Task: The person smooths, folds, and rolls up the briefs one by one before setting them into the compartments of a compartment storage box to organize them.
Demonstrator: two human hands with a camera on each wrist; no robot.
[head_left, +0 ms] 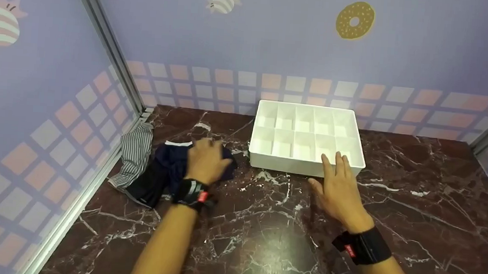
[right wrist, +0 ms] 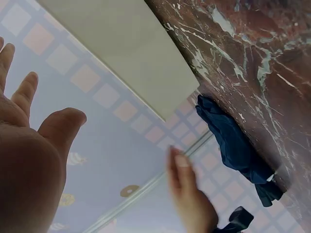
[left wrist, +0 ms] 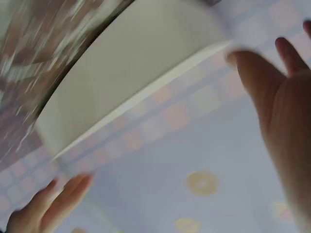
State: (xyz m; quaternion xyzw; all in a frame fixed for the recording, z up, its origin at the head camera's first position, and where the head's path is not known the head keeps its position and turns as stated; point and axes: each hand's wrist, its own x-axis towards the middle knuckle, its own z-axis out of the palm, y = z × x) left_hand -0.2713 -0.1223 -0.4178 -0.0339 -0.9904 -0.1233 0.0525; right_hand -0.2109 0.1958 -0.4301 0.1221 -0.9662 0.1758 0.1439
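Observation:
My left hand (head_left: pixel 206 161), slightly blurred, hovers over a heap of dark navy cloth (head_left: pixel 169 162). In the left wrist view that hand (left wrist: pixel 286 107) has thumb and fingers spread, with nothing held. My right hand (head_left: pixel 339 189) is held with straight fingers at the front right of a white box (head_left: pixel 293 165) divided into several compartments. From the head view I cannot tell whether its fingertips touch the box; in the right wrist view the right hand (right wrist: pixel 36 131) looks apart from it. No items show inside the compartments.
A grey-and-white striped cloth (head_left: pixel 135 151) with a black part (head_left: pixel 146 186) lies left of the navy cloth, against the metal rail (head_left: pixel 80 207) of the left wall. Behind the box rises a purple patterned wall (head_left: pixel 276 40). The tabletop (head_left: pixel 254 232) is dark red marble.

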